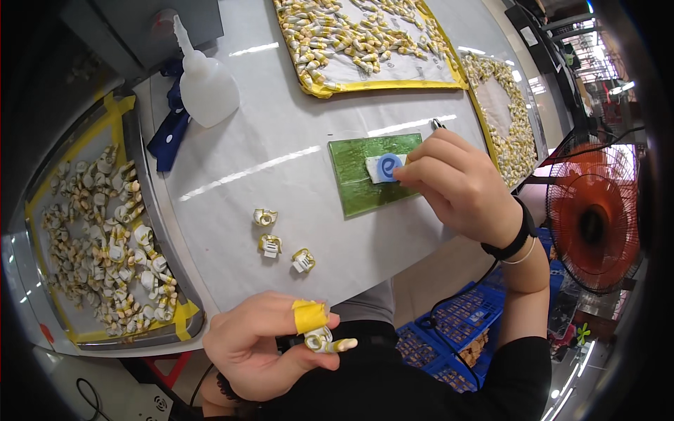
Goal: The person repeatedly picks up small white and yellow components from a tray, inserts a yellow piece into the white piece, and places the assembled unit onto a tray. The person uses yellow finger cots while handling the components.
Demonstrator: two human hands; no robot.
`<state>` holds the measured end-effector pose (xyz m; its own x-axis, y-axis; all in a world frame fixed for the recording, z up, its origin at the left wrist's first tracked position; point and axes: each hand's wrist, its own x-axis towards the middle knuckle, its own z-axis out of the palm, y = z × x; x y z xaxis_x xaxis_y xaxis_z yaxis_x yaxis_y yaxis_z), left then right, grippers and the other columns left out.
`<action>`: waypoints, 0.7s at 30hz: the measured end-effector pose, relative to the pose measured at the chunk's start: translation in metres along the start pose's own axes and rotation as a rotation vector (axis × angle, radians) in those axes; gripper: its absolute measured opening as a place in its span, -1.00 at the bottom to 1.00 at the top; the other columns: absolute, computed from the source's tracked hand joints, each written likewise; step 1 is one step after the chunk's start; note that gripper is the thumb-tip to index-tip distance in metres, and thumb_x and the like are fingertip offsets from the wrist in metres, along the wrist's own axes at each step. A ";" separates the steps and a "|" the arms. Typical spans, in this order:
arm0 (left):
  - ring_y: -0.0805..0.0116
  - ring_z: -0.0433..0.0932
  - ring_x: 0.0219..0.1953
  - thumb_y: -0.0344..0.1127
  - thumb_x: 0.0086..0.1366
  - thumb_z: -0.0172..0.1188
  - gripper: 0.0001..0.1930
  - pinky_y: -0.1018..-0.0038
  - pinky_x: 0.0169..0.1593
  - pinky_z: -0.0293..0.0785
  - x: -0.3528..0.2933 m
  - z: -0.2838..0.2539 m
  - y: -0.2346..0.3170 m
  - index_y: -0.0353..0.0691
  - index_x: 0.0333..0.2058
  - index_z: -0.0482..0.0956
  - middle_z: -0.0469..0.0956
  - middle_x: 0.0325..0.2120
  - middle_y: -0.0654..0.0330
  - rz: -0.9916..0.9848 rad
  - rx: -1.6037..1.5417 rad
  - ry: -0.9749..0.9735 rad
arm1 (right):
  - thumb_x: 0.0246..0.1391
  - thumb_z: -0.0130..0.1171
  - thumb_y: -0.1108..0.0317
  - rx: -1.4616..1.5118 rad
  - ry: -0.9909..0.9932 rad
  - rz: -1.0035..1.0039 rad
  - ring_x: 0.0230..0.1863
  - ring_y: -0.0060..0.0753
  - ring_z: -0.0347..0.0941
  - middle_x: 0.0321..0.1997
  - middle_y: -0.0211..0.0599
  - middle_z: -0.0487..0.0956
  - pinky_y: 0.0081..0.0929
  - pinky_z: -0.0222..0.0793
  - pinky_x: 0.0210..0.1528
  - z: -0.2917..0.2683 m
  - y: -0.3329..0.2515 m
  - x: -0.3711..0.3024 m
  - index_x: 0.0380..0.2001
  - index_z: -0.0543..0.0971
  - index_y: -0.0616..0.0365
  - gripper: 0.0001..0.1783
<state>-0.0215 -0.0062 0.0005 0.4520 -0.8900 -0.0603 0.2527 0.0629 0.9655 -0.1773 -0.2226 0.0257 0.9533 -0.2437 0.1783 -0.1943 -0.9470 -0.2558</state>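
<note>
My left hand (263,344) is at the lower middle, with yellow tape (309,317) round a fingertip. Its thumb and finger pinch a small white-and-gold figurine part (319,341) with a pale, pointed piece sticking out to the right. My right hand (456,179) is closed in a pinch at the edge of a round blue cap (389,168); what is between the fingertips is hidden. The cap sits on a white pad (372,170) atop a green plate (354,200). A dark, thin tool end (438,124) shows beyond the right knuckles; I cannot tell whether it is held.
Three white-and-gold pieces (269,245) lie on the pale table. A yellow-edged tray (386,85) of small parts is at the back, another tray (189,330) at left. A white squeeze bottle (210,91) stands back left. An orange fan (593,217) and blue crates (463,316) are at right.
</note>
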 end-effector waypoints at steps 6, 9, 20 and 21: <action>0.32 0.58 -0.42 -0.03 -0.12 0.47 -0.50 0.35 -0.22 0.57 0.000 0.005 0.009 -0.29 -0.38 0.48 0.59 -0.53 0.13 -0.101 -0.093 0.047 | -0.21 0.20 0.58 0.068 -0.010 0.024 -0.38 -0.26 0.41 -0.49 -0.28 0.46 -0.41 0.37 -0.35 -0.004 0.004 0.006 -0.49 0.54 0.24 -0.88; 0.30 0.59 -0.41 -0.08 -0.13 0.48 -0.53 0.36 -0.23 0.57 0.001 -0.003 -0.005 -0.28 -0.39 0.48 0.60 -0.51 0.12 0.107 0.034 -0.047 | -0.23 0.24 0.61 0.217 0.124 0.142 -0.44 -0.30 0.45 -0.48 -0.27 0.51 -0.47 0.38 -0.41 -0.008 -0.010 -0.001 -0.46 0.58 0.24 -0.85; 0.23 0.61 -0.37 -0.43 -0.12 0.45 -0.74 0.37 -0.20 0.55 0.007 -0.002 0.001 -0.35 -0.39 0.65 0.63 -0.39 0.12 0.251 0.158 -0.177 | -0.22 0.29 0.66 0.900 0.250 0.065 -0.46 -0.28 0.49 -0.42 -0.25 0.57 -0.48 0.42 -0.42 0.006 -0.074 -0.011 -0.35 0.60 0.23 -0.74; 0.23 0.61 -0.36 -0.43 -0.12 0.45 -0.74 0.37 -0.20 0.56 0.007 -0.002 0.002 -0.35 -0.39 0.66 0.63 -0.38 0.12 0.249 0.165 -0.185 | -0.21 0.28 0.66 0.891 0.266 0.035 -0.47 -0.28 0.49 -0.42 -0.24 0.56 -0.48 0.41 -0.42 0.008 -0.074 -0.010 -0.37 0.59 0.25 -0.76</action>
<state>-0.0161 -0.0113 0.0014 0.3157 -0.9243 0.2143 0.0058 0.2278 0.9737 -0.1709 -0.1486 0.0356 0.8445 -0.4131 0.3407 0.1326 -0.4551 -0.8805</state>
